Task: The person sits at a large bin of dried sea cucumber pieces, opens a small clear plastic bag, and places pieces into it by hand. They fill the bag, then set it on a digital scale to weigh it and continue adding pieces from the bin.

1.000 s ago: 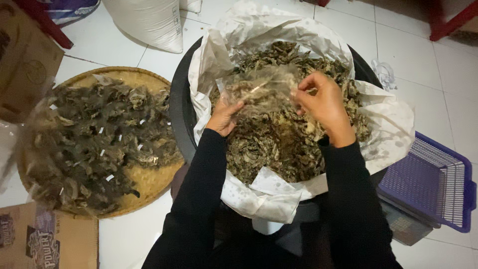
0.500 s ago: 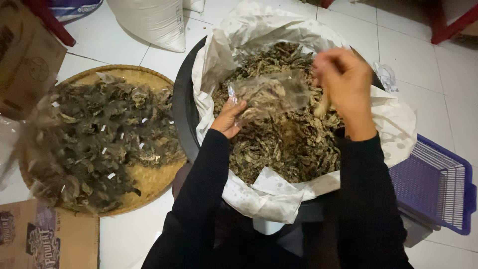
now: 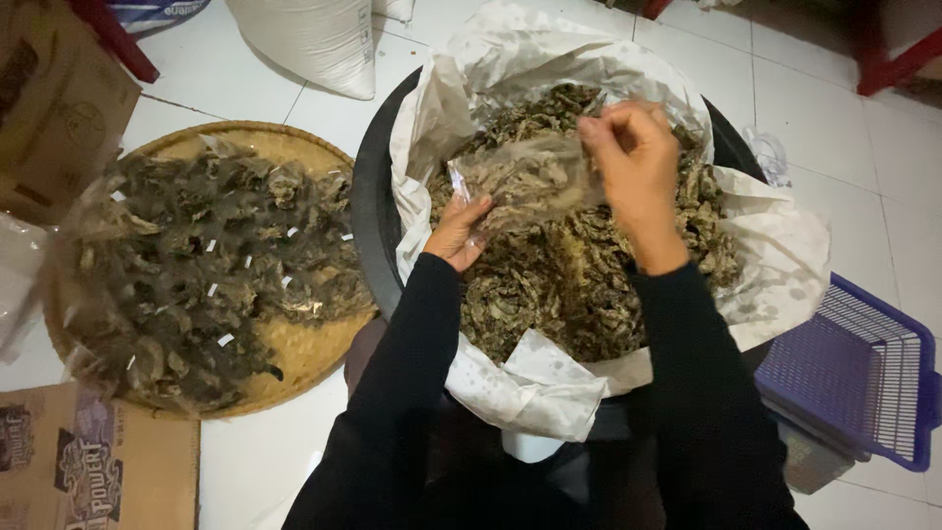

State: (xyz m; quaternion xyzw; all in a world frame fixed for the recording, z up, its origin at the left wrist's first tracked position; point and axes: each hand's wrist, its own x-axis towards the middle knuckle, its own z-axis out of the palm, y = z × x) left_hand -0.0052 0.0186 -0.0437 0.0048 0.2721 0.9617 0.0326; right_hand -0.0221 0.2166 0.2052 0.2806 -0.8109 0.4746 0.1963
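Fingers [image 3: 613, 132] of the right hand [image 3: 638, 167] are pinched closed on the upper edge of a small clear plastic bag [image 3: 525, 182]; fingers of the left hand [image 3: 459, 234] are curled closed on the bag's lower left corner. The bag hangs between both hands at upper centre of the frame, directly above the mass of dried dark leafy material [image 3: 569, 285] that fills a black round tub [image 3: 368, 226] lined with white paper [image 3: 530, 388].

Progress, as a judgement: the bag already contains a portion of the dried material and appears partly filled. At left of the frame a round woven tray [image 3: 294, 348] carries a heap of filled clear packets [image 3: 186, 275], many with small white slips, which suggests a good number are finished. The tub remains well stocked, so much material is left to pack.

Hand pose: both forearms, in black sleeves, extend up from bottom centre. The left hand sits lower, palm turned up under the bag. The right hand is raised higher, back toward the camera, wrist bent downward.

Nearby: a purple plastic basket [image 3: 854, 383] at lower right, cardboard boxes [image 3: 88, 471] at lower left, a white sack [image 3: 314, 39] at top, all on the white tiled floor [image 3: 844, 147].
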